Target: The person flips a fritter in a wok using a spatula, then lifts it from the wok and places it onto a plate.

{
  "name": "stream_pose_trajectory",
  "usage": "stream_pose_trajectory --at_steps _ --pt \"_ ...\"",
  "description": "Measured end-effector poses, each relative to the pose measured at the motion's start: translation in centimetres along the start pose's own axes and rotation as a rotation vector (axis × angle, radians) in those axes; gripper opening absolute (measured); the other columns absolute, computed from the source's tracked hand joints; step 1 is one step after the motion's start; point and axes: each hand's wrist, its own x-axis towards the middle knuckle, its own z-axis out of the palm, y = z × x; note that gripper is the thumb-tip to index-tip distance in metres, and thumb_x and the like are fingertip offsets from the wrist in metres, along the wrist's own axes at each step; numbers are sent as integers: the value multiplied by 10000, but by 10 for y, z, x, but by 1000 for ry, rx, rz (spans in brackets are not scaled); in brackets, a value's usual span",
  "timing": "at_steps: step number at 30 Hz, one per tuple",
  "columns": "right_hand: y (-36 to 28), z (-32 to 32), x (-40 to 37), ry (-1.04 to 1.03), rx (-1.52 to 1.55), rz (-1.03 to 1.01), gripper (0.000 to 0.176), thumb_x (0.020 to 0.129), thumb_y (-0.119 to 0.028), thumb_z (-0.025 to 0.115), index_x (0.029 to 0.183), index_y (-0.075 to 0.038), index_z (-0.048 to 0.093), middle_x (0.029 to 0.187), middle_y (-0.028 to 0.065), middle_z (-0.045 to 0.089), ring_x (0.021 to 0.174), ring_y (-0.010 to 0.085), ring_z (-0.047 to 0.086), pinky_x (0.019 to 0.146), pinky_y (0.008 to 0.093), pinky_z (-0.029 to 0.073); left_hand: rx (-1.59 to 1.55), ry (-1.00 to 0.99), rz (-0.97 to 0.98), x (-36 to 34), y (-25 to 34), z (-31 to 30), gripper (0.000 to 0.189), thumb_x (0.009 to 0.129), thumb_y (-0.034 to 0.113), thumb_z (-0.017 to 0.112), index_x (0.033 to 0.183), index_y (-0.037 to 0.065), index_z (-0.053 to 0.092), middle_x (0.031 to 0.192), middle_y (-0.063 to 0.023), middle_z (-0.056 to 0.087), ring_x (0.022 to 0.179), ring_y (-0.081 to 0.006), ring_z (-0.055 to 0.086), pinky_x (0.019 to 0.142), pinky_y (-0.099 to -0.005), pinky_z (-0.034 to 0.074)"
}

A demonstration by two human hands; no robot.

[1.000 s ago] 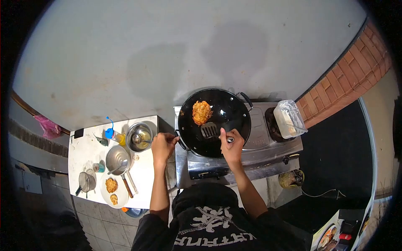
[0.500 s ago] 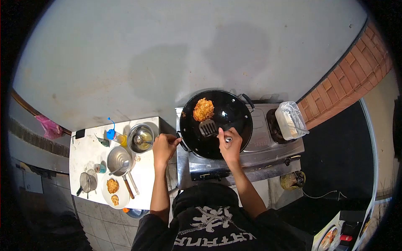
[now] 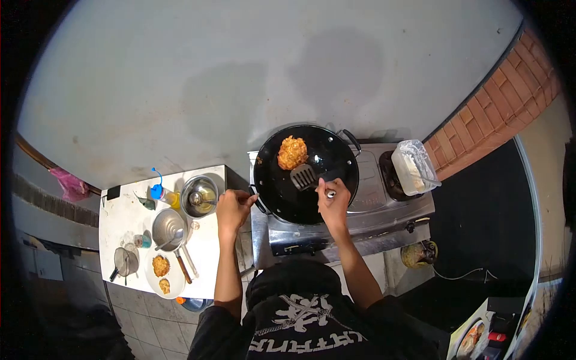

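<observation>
A black wok (image 3: 300, 207) with two loop handles sits on the left side of the gas stove. High on its left inner wall lies a golden-brown fritter (image 3: 292, 153). My right hand (image 3: 333, 200) is closed around the handle of a slotted spatula (image 3: 303, 177), whose head rests in the wok just below the fritter, close to its lower edge. With fingers pinched, my left hand (image 3: 235, 209) grips the wok's left handle (image 3: 260, 201).
On the white table (image 3: 207, 258) at left are a steel bowl (image 3: 199, 197), a pan (image 3: 170, 230), an oil bottle (image 3: 165, 194), a strainer (image 3: 125, 262) and a plate (image 3: 175, 288) bearing two fritters. A plastic container (image 3: 414, 168) stands on the stove's right burner (image 3: 390, 174).
The spatula head has turned and shifted slightly right, towards the fritter's lower right edge. My right hand moved a little with it. My left hand stays at the wok's handle.
</observation>
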Motion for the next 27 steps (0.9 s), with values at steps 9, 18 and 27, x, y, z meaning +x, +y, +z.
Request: stream_pose_trajectory --at_steps 9,18,27 --pt "-6 -3 -2 -122 58 70 291 892 -142 631 684 60 627 664 98 487 426 151 517 291 284 418 -5 5 -15 -2 1 -3 307 750 281 765 781 -19 705 712 -176 671 679 -320 668 641 -372 502" --pt "-9 -4 -2 -40 176 221 281 904 -130 611 704 67 614 707 98 511 449 158 584 318 266 470 8 -24 4 1 1 -1 309 758 289 758 773 -15 703 697 -168 667 665 -317 665 634 -374 501" --pt "-12 -2 -2 -62 148 149 331 920 -152 590 687 82 604 734 103 514 430 143 571 314 262 452 31 -32 -38 -1 6 -5 320 768 292 755 829 -19 712 724 -173 680 689 -297 680 650 -358 510"
